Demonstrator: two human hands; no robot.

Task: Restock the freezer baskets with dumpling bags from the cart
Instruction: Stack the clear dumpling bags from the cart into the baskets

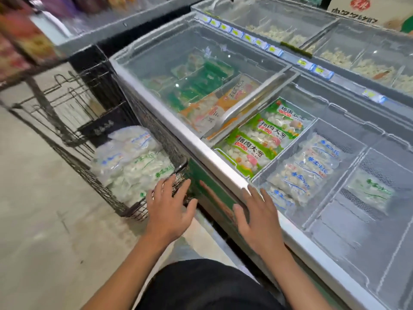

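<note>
Shop aisle, head view: a pale concrete floor is seen at left, a long chest freezer with a metal rim at right. A black wire cart is parked against the freezer front, loaded with clear dumpling bags bearing blue and green print. Inside the open freezer section, white baskets are set side by side. One basket is filled with green-edged bags; the next is stocked with blue-print dumpling packs; a further basket holds a single green-print pack. A sliding glass lid is drawn over the section beyond, with orange and green packs below it, blurred and possibly frosted. The left hand is spread flat, fingers straight, over the cart's near corner, holding nothing. The right hand is likewise spread and unladen, at the freezer rim.
</note>
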